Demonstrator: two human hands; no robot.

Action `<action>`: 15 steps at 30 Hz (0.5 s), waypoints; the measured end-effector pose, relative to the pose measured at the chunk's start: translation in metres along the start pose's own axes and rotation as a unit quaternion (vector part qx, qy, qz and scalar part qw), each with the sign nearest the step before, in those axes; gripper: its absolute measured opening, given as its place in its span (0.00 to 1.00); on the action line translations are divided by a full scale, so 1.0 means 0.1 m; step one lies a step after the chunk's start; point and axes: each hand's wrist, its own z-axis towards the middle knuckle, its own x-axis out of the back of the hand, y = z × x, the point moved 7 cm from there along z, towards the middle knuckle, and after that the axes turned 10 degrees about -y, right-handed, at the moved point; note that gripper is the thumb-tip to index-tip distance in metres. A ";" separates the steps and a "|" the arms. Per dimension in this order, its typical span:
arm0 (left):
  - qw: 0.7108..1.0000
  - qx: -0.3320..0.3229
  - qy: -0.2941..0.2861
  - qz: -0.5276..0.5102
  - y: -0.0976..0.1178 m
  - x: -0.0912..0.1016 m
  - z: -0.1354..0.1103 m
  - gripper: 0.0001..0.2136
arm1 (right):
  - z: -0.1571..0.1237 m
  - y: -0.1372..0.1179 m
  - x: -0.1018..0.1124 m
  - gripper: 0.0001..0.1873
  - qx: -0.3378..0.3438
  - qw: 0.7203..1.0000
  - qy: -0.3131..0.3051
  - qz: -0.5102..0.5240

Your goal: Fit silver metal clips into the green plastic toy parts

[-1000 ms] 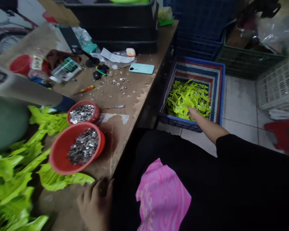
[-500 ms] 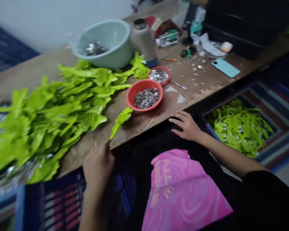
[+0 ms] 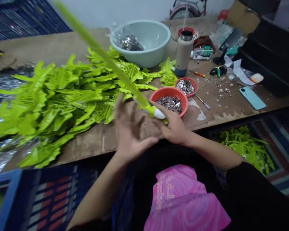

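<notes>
Just in front of the large red bowl [image 3: 170,100] – full of small metal bits – the right hand [image 3: 175,128] has its fingers closed round the white base of a long green leaf [image 3: 125,78], which slants up and away, left of the bowl. The left hand [image 3: 131,131], blurred, hangs left of the bowl with fingers spread, holding nothing. The leaf pile [image 3: 62,96] covers the worktop [image 3: 221,107] further left – a small red bowl [image 3: 186,86] sits just behind.

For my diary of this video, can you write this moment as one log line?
right hand: holds green leaf by white stem end | left hand: open, blurred, beside it | near: red bowl of silver bits, leaf pile
</notes>
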 end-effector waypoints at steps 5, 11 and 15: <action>0.942 0.019 0.066 -0.329 -0.61 -0.44 0.89 0.36 | 0.50 0.38 0.41 0.36 -0.056 0.992 -0.109 -0.002; 0.882 0.116 0.036 -0.455 -1.20 -0.32 1.28 0.27 | 0.85 1.17 0.83 0.09 -0.205 0.917 -0.198 -0.279; 0.896 0.153 0.034 -0.414 -1.49 -0.35 1.16 0.41 | 0.71 1.58 0.44 0.12 -0.278 0.808 -0.393 -0.340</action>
